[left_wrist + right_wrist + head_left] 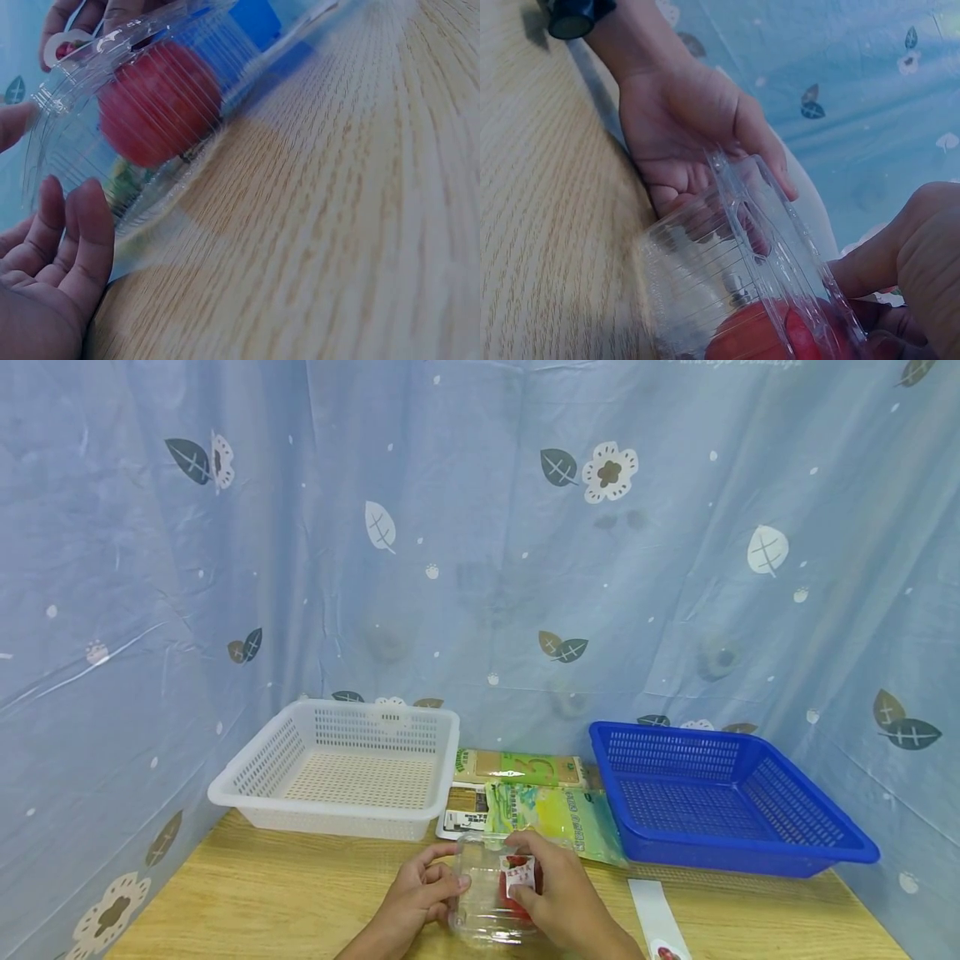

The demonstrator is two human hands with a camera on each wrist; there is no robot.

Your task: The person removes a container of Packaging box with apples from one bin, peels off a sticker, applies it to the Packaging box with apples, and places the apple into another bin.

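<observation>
A clear plastic clamshell box (480, 906) sits at the front of the table, its lid down over a round red fruit (161, 101). My left hand (420, 893) holds the box's left side, thumb on top and fingers against the side. Over the right part of the lid, my right hand (558, 889) pinches a white sticker (519, 870) with red lettering and a strawberry picture. Its thumb lies on the sticker's lower edge. In the right wrist view, the lid's rim (769, 255) runs between both hands, and most of the sticker is hidden behind the fingers.
A white basket (337, 822) stands back left, a blue basket (750, 856) back right. Between them lie a green-yellow packet (555, 814), a long flat packet (517, 767) and a smaller white-edged packet (465, 810). A white strip (656, 910) bearing another strawberry sticker lies at front right.
</observation>
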